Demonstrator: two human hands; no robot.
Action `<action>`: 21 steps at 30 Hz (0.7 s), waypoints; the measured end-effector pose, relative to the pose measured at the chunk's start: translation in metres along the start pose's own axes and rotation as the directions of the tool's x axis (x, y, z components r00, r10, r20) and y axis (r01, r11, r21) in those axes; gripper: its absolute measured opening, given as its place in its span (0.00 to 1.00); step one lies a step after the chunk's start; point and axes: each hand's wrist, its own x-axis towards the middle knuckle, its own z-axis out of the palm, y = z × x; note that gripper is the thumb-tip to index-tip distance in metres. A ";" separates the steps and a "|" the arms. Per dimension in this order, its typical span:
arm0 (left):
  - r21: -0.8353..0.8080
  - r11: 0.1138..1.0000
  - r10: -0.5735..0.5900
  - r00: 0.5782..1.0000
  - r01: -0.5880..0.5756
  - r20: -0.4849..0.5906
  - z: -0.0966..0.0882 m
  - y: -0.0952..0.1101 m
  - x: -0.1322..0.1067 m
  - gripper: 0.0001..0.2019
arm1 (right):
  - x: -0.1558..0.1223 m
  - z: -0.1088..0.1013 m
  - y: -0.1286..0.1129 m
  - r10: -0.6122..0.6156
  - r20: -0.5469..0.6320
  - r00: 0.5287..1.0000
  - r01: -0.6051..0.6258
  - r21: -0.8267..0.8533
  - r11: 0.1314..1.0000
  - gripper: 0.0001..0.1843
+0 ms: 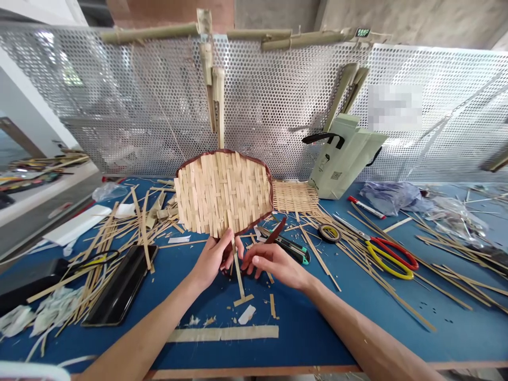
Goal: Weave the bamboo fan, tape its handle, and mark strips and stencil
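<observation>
A woven bamboo fan stands up in front of me, its top and right edges bound in reddish-brown strip. My left hand is closed on its lower edge, thumb in front, beside a thin bamboo stick that runs down toward the table. Just right of it, my right hand is curled, palm down, around a loose reddish-brown strip whose end sticks up above the fingers. Part of this strip is hidden under the fingers. A green and black utility knife lies behind my right hand.
Right: red-and-yellow-handled scissors, black tape roll, red marker, pale green paper bag. Left: black phone among bamboo strips. A flat strip lies near the front edge; a perforated metal panel stands behind.
</observation>
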 end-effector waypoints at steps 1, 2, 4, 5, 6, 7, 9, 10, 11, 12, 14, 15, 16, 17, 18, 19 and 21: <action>0.005 1.000 0.003 1.000 -0.003 -0.002 0.000 0.000 0.000 0.34 | -0.001 0.001 0.000 0.001 0.015 1.000 -0.001 -0.014 1.000 0.29; 0.010 1.000 0.005 1.000 -0.005 -0.002 0.000 0.000 0.000 0.34 | -0.001 0.002 0.001 0.009 0.023 1.000 -0.008 -0.028 1.000 0.27; 0.020 1.000 0.007 1.000 -0.007 -0.001 -0.001 0.000 -0.001 0.35 | -0.002 0.003 0.003 0.033 0.029 0.999 -0.032 -0.060 0.998 0.25; 0.026 1.000 0.007 1.000 -0.007 -0.001 -0.001 -0.001 -0.001 0.35 | -0.002 0.003 0.003 0.044 0.031 0.999 -0.041 -0.078 0.996 0.23; 0.032 0.999 0.007 1.000 -0.007 0.000 -0.001 -0.001 -0.001 0.35 | -0.003 0.003 0.004 0.051 0.036 0.998 -0.047 -0.096 0.994 0.22; 0.038 0.999 0.007 1.000 -0.007 0.000 -0.001 -0.002 -0.001 0.35 | -0.003 0.003 0.004 0.056 0.043 0.997 -0.051 -0.112 0.992 0.21; 0.048 0.999 0.009 1.000 -0.009 0.001 -0.001 -0.002 -0.002 0.34 | -0.003 0.003 0.004 0.057 0.051 0.997 -0.049 -0.149 0.988 0.20; 0.051 0.999 0.010 1.000 -0.010 0.001 -0.001 -0.002 -0.002 0.34 | -0.003 0.003 0.004 0.054 0.054 0.997 -0.045 -0.168 0.985 0.19; 0.054 0.999 0.010 1.000 -0.010 0.000 -0.001 -0.002 -0.002 0.35 | -0.003 0.004 0.003 0.051 0.056 0.997 -0.040 -0.185 0.982 0.18; 0.054 0.998 0.010 1.000 -0.010 0.000 -0.001 -0.002 -0.002 0.35 | -0.003 0.004 0.003 0.047 0.059 0.997 -0.035 -0.199 0.979 0.17; 0.054 0.999 0.008 1.000 -0.008 -0.001 -0.001 -0.002 -0.002 0.36 | -0.003 0.004 0.002 0.039 0.064 0.997 -0.024 -0.216 0.976 0.16; 0.053 0.999 0.007 1.000 -0.007 0.000 -0.001 -0.002 -0.002 0.36 | -0.003 0.005 0.002 0.036 0.068 0.997 -0.020 -0.221 0.975 0.16; 0.052 0.999 0.006 1.000 -0.006 0.001 -0.001 -0.003 -0.002 0.36 | -0.003 0.005 0.002 0.033 0.072 0.997 -0.016 -0.226 0.974 0.15; 0.050 0.999 0.006 1.000 -0.007 0.003 -0.001 -0.003 -0.002 0.36 | -0.003 0.005 0.002 0.030 0.075 0.997 -0.012 -0.231 0.973 0.15; 0.047 0.999 0.007 1.000 -0.007 0.006 -0.001 -0.003 -0.002 0.36 | -0.003 0.005 0.002 0.028 0.079 0.997 -0.008 -0.238 0.971 0.15; 0.044 0.999 0.007 1.000 -0.008 0.009 -0.001 -0.003 -0.002 0.36 | -0.003 0.005 0.001 0.026 0.082 0.996 -0.005 -0.246 0.969 0.14; 0.036 0.999 0.009 1.000 -0.009 0.017 -0.001 -0.003 -0.001 0.35 | -0.003 0.005 0.000 0.019 0.083 0.996 0.005 -0.273 0.962 0.13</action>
